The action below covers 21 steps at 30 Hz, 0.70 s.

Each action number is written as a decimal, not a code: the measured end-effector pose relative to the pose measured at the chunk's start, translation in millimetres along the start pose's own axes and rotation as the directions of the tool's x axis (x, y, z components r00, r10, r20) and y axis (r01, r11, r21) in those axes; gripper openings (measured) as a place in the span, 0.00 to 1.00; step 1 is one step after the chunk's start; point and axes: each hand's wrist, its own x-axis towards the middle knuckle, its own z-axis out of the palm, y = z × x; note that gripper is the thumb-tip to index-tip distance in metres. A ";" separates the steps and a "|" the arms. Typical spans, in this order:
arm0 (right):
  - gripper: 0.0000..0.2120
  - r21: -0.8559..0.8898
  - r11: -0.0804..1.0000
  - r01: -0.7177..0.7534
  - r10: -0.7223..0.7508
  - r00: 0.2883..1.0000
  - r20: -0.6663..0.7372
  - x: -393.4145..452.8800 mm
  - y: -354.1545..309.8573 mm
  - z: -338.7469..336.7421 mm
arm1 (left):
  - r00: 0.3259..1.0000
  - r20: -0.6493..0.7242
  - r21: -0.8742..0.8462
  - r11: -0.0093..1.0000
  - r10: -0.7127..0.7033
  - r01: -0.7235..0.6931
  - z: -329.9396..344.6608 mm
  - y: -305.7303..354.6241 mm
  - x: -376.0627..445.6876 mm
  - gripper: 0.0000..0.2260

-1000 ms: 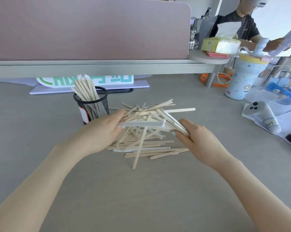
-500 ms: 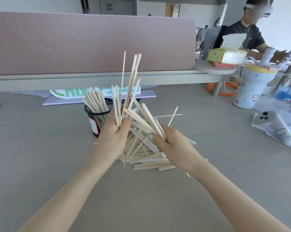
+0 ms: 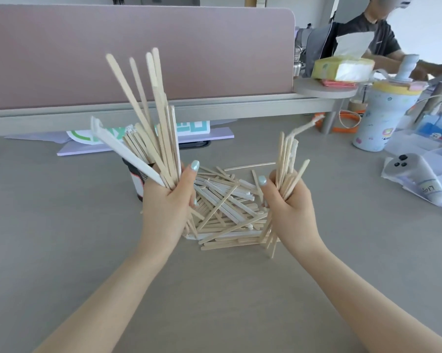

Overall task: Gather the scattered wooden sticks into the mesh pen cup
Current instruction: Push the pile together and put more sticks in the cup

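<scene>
My left hand [image 3: 167, 207] grips a splayed fistful of sticks [image 3: 151, 118] just before the half-hidden cup [image 3: 136, 174], my right hand [image 3: 288, 202] clutches a smaller bunch, the pile [image 3: 225, 207] between, so I'd square the ends before lowering.

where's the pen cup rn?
Head view, left of centre: the mesh pen cup stands on the desk just behind the left hand, mostly hidden by its stick bundle.

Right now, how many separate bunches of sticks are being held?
2: a tall bunch in the left hand, a smaller bunch in the right hand. More lie loose between them.
</scene>
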 end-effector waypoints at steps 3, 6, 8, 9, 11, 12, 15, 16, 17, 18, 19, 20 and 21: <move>0.15 -0.011 1.000 -0.019 0.019 1.000 0.005 -0.7 0.9 2.0 | 1.000 -0.004 0.022 1.000 -0.023 0.023 2.7 0.9 -3.8 0.15; 0.17 0.006 0.999 -0.031 0.031 0.999 -0.022 -0.8 -1.0 2.3 | 0.998 -0.047 -0.026 0.998 -0.051 0.050 -2.6 12.5 3.8 0.14; 0.19 0.019 1.000 -0.018 0.019 0.999 -0.039 -1.0 -4.0 2.6 | 0.996 -0.047 -0.084 0.994 -0.071 0.067 -7.7 20.7 12.8 0.13; 0.19 0.026 0.999 -0.021 0.022 0.999 -0.044 -0.9 -4.8 3.1 | 0.995 -0.028 -0.087 0.992 -0.092 0.089 -9.6 21.9 15.8 0.14; 0.18 0.026 0.999 -0.048 0.050 0.997 -0.052 -1.1 -3.8 4.4 | 0.992 0.016 -0.026 0.992 -0.123 0.123 -9.9 20.1 15.9 0.13; 0.17 0.014 0.998 -0.064 0.064 0.997 -0.052 -1.3 -2.5 5.2 | 0.992 0.030 0.015 0.992 -0.123 0.123 -8.2 18.0 13.5 0.12; 0.15 -0.022 0.996 -0.087 0.086 0.996 -0.032 -1.7 0.1 6.6 | 0.993 0.064 0.078 0.993 -0.095 0.090 -1.2 10.6 4.2 0.09; 0.15 -0.026 0.996 -0.088 0.088 0.996 -0.024 -1.7 0.1 6.5 | 0.993 0.073 0.087 0.992 -0.094 0.088 0.3 7.5 2.3 0.10; 0.14 -0.025 0.996 -0.090 0.090 0.996 -0.017 -1.6 0.1 6.4 | 0.992 0.079 0.092 0.991 -0.101 0.094 1.5 4.2 1.0 0.10; 0.14 -0.023 0.995 -0.093 0.093 0.996 -0.010 -1.7 -0.1 6.3 | 0.991 0.083 0.092 0.991 -0.109 0.101 2.4 2.0 -0.9 0.10; 0.13 -0.024 0.995 -0.098 0.098 0.995 -0.002 -1.8 -0.3 6.5 | 0.990 0.085 0.090 0.991 -0.111 0.104 3.4 -0.4 -2.9 0.09; 0.12 -0.030 0.994 -0.102 0.102 0.995 0.006 -2.2 -0.3 6.6 | 0.991 0.080 0.091 0.991 -0.107 0.100 4.7 -1.7 -5.3 0.09; 0.12 -0.036 0.994 -0.104 0.105 0.994 0.013 -2.6 -0.1 7.0 | 0.993 0.065 0.098 0.991 -0.097 0.091 5.7 -2.9 -7.3 0.10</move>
